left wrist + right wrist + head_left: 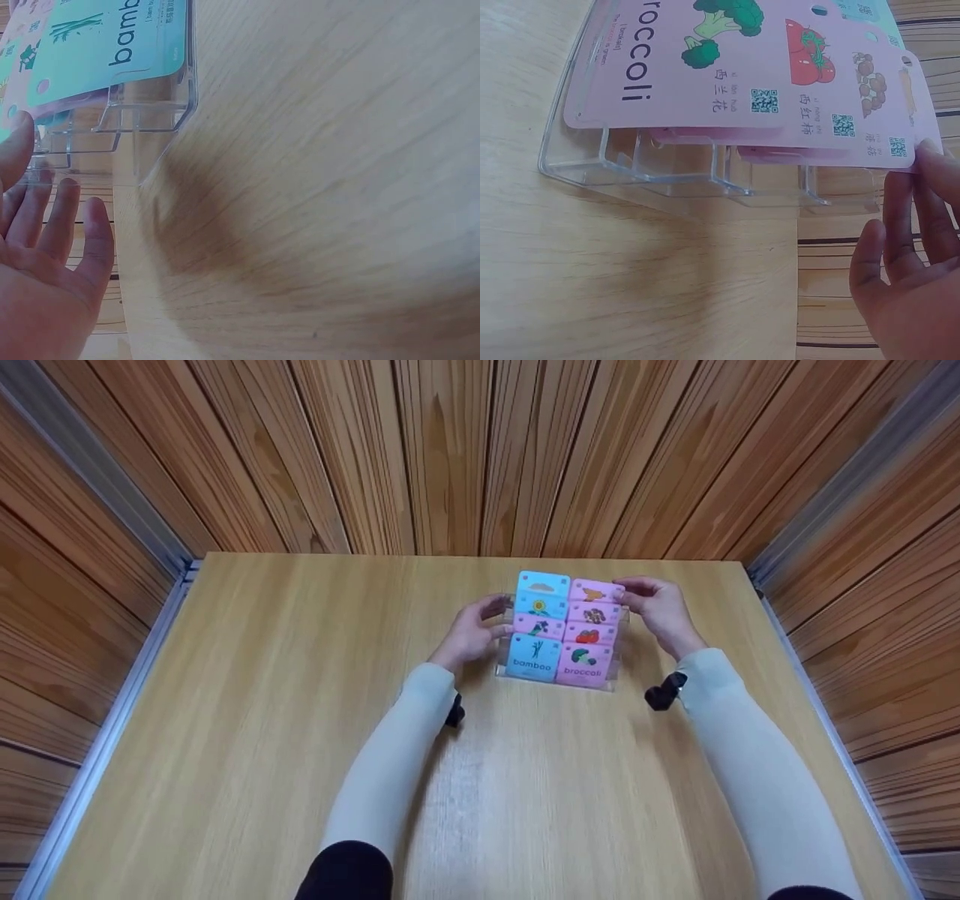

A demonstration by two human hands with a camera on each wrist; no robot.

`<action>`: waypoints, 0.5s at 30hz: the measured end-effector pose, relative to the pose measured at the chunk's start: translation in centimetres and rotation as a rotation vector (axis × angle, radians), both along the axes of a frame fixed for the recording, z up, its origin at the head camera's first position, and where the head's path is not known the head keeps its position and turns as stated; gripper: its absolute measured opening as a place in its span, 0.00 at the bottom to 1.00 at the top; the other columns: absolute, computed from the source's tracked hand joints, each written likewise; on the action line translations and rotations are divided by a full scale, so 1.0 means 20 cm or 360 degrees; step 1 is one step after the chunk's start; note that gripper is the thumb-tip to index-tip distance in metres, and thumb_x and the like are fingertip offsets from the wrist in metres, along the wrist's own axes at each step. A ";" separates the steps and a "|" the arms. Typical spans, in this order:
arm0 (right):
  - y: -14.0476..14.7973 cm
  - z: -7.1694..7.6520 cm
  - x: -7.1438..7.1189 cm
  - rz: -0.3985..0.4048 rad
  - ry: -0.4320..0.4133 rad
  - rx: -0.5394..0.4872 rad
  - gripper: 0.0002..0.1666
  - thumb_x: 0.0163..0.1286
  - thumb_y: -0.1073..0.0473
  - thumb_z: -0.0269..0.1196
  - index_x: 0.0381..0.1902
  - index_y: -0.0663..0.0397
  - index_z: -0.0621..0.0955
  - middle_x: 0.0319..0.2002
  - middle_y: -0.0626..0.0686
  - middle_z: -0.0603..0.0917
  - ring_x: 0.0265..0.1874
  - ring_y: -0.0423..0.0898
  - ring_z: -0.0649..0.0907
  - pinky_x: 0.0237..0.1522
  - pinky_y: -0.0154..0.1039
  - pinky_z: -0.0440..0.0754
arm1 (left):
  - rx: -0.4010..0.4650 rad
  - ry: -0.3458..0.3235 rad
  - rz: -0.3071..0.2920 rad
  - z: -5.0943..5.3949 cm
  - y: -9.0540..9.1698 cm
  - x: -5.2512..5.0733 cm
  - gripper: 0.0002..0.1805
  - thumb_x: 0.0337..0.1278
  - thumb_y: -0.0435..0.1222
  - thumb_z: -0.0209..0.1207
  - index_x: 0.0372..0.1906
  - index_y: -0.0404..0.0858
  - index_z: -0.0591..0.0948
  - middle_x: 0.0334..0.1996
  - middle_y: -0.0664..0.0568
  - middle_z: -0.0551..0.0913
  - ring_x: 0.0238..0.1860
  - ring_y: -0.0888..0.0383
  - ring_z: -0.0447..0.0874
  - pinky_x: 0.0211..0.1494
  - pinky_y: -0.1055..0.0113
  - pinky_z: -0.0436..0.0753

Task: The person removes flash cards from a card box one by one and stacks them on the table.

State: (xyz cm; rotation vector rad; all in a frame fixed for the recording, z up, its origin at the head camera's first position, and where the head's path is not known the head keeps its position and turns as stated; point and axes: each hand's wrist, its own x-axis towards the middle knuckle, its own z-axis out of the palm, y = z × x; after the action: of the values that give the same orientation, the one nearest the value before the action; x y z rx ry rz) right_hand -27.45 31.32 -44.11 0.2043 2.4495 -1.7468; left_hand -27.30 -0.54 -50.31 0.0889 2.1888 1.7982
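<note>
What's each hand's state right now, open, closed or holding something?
Left hand: closed, holding the rack by its side.
Right hand: closed, pinching the back right pink card.

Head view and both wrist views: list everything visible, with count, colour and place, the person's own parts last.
table: 1, light wood, across the lower head view
panelled walls: 3, brown wood, behind and either side of the table
metal rails: at least 4, grey, along table sides and wall corners
clear stand: 1, transparent, rear of the table, right of centre
blue cards: 3, light blue, stand's left column
pink cards: 5, pink, one in the left column, four in the right
wrist devices: 2, black, one per wrist
sleeves: 2, whitish, on the forearms
bands: 2, black, bottom edge
left hand: 1, bare, gripping the stand's left side
right hand: 1, bare, pinching the rearmost right-column card
</note>
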 end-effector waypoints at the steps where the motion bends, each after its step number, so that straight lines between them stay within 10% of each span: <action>1: 0.00 0.00 0.00 0.0001 0.0002 0.0002 0.21 0.72 0.53 0.64 0.61 0.49 0.80 0.59 0.53 0.78 0.59 0.50 0.75 0.67 0.52 0.69 | -0.0002 -0.0005 0.0001 0.00 0.00 0.00 0.31 0.60 0.40 0.67 0.67 0.61 0.72 0.63 0.66 0.73 0.69 0.59 0.66 0.73 0.48 0.64; 15: 0.01 0.02 0.02 -0.0040 0.0028 -0.0137 0.22 0.73 0.56 0.62 0.62 0.55 0.78 0.58 0.56 0.76 0.58 0.51 0.77 0.66 0.47 0.72 | -0.0031 0.0020 -0.0017 0.00 0.01 -0.01 0.32 0.63 0.38 0.65 0.71 0.54 0.70 0.66 0.61 0.73 0.70 0.58 0.65 0.74 0.50 0.62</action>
State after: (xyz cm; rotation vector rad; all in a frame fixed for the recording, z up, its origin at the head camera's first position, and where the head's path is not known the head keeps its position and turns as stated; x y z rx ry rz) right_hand -27.02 31.51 -43.79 0.2125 2.3875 -1.8678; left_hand -27.50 -0.36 -50.41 0.1076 2.2100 1.7748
